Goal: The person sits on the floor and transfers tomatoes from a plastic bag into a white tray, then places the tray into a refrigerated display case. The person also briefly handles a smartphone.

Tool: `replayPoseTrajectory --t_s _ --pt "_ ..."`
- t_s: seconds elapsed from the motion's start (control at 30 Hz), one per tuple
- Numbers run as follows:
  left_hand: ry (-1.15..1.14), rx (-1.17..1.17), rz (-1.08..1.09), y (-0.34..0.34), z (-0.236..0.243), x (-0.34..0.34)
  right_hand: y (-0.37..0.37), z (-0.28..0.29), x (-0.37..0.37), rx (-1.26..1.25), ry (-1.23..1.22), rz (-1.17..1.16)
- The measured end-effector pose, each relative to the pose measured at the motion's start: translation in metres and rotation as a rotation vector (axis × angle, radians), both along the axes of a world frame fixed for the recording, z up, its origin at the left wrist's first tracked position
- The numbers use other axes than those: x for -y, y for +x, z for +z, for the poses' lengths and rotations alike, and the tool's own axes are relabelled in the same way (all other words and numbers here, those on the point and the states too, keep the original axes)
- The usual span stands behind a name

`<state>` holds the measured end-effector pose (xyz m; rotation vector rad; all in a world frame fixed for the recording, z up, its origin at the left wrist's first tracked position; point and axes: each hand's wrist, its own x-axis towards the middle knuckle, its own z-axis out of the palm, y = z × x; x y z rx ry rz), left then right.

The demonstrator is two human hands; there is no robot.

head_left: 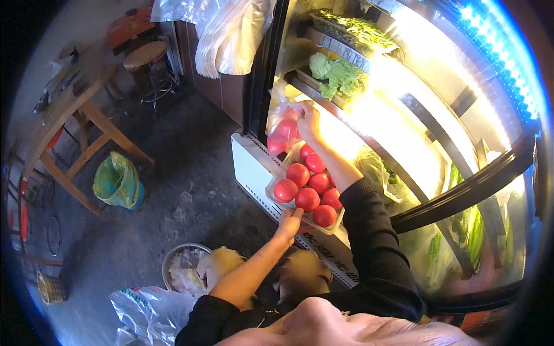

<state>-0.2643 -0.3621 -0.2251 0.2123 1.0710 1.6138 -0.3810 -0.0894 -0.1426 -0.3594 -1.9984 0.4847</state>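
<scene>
Big glare pouring out of the lit display fridge [404,115]: the shelf strip burns out to pure yellow-white, and detail on the middle shelves is lost in it. Blue light dots run along the upper right rim. That warm glow lands on the tomatoes [309,190], which shine red and read fairly sharp. The floor [190,190] on the left sits dim and grey, with soft shadows under the wooden tabletop [63,109]. Fisheye bends every straight edge, corners fall to black, and the near foreground at the bottom is blurred.
</scene>
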Motion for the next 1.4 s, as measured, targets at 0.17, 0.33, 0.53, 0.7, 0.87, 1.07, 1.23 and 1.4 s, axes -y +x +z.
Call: replayPoseTrajectory --t_s 0.17,0.33,0.53,0.7,0.87,1.07,1.23,1.4 --pt "0.035 0.043 -0.013 0.008 -0.016 -0.007 -0.021 -0.025 -0.033 -0.052 -0.038 -0.178" --pt "0.016 0.076 0.019 0.011 -0.005 -0.007 -0.027 -0.024 -0.036 0.339 -0.132 -0.399" --pt "-0.035 0.048 0.061 0.014 -0.006 -0.009 -0.013 -0.026 0.027 0.885 -0.142 -0.257" --pt "-0.041 0.032 0.052 0.016 0.011 -0.006 -0.026 -0.044 0.007 1.055 -0.022 -0.339" --pt "-0.051 0.086 0.069 0.019 -0.015 -0.014 -0.043 -0.065 -0.024 1.045 -0.053 -0.414" --pt "-0.048 0.041 0.027 0.02 -0.005 -0.01 -0.041 -0.065 -0.038 1.085 -0.127 -0.39" --pt "-0.079 0.098 0.066 0.023 -0.005 -0.014 -0.009 -0.023 -0.019 1.104 -0.202 -0.126" --pt "-0.041 0.124 0.091 0.018 0.001 -0.006 0.097 0.052 0.077 0.802 -0.193 0.007"
